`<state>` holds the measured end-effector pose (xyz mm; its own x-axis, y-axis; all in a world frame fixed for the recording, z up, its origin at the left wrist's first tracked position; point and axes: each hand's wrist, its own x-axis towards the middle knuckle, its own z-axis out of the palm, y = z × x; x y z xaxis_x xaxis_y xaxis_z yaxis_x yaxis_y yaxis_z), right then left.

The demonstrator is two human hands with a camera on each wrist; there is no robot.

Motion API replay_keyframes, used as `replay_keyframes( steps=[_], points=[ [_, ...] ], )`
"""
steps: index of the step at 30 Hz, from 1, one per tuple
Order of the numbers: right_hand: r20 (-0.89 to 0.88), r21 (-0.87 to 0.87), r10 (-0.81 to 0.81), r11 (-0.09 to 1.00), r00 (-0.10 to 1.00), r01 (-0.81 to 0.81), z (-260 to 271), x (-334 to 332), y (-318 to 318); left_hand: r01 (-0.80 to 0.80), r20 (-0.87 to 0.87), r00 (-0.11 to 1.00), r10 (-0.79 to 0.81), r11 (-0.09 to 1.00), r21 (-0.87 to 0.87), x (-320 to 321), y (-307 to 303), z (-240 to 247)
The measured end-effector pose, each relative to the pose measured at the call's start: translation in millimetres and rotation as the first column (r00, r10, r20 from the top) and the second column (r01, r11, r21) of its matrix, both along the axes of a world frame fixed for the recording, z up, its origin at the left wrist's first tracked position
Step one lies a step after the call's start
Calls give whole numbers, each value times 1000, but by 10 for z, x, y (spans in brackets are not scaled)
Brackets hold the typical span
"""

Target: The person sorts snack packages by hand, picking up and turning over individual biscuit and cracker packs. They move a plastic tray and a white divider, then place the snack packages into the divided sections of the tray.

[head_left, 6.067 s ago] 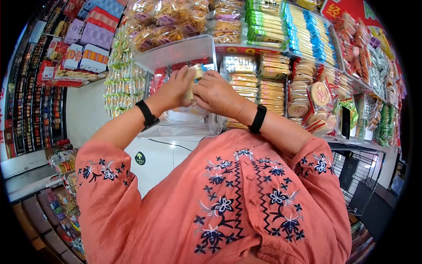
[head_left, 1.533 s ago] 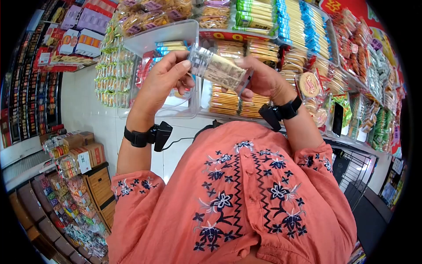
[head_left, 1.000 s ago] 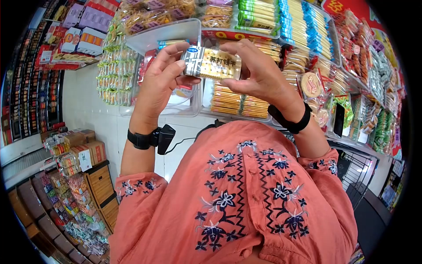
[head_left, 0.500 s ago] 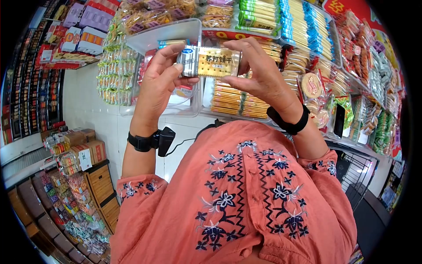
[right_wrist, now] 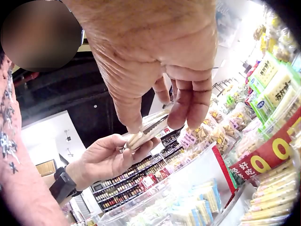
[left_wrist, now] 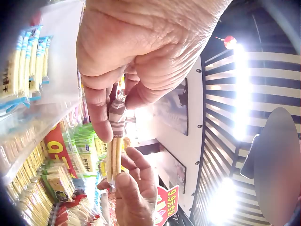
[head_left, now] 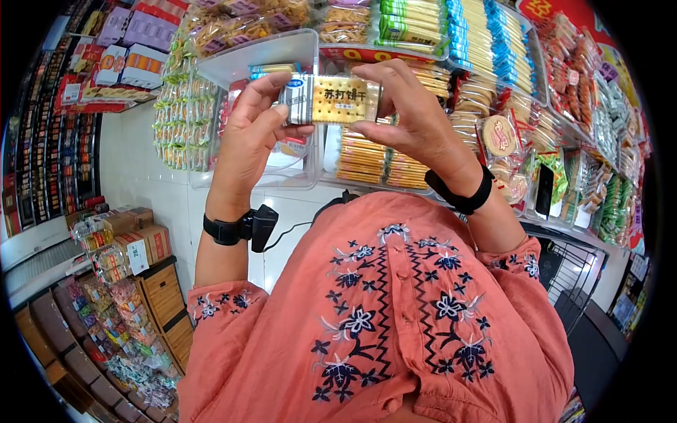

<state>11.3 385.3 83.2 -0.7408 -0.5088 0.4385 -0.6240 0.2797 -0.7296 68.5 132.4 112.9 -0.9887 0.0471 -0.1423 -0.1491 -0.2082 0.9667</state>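
Note:
A clear-wrapped packet of soda crackers, striped grey and white at one end, is held up level before the body with its printed front facing the head camera. My left hand pinches the striped end between thumb and fingers. At the opposite end, the thumb and forefinger of my right hand hold the lower and upper edges. The left wrist view gives the packet edge-on, slim, with the right hand beyond it. Both hands also meet on the packet in the right wrist view.
Behind the hands stands a clear plastic bin with a few blue-ended cracker packets. Beside it are bins of stick biscuits, round biscuits and green-wrapped crackers. A wire cart stands at lower right.
The hands have come up from the clear bin. The packet has been turned over from its small-print back to its front, and over the last half second it has shifted slightly left.

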Motion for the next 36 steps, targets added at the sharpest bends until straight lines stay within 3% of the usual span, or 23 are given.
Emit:
replay_keyframes(
  steps=[17, 23, 36],
  points=[
    [-23, -47, -9, 999, 1000, 8, -77, -1, 3, 33, -14, 999, -33, 999, -6, -25, -26, -26],
    [73, -22, 13, 1000, 997, -12, -67, 3, 4, 16, -21, 1000, -16, 1000, -7, -17, 5, 14],
    [22, 7, -4, 1000, 1000, 4, -92, 16, -19, 24, -14, 1000, -24, 1000, -10, 2, -32, -17]
  ],
)
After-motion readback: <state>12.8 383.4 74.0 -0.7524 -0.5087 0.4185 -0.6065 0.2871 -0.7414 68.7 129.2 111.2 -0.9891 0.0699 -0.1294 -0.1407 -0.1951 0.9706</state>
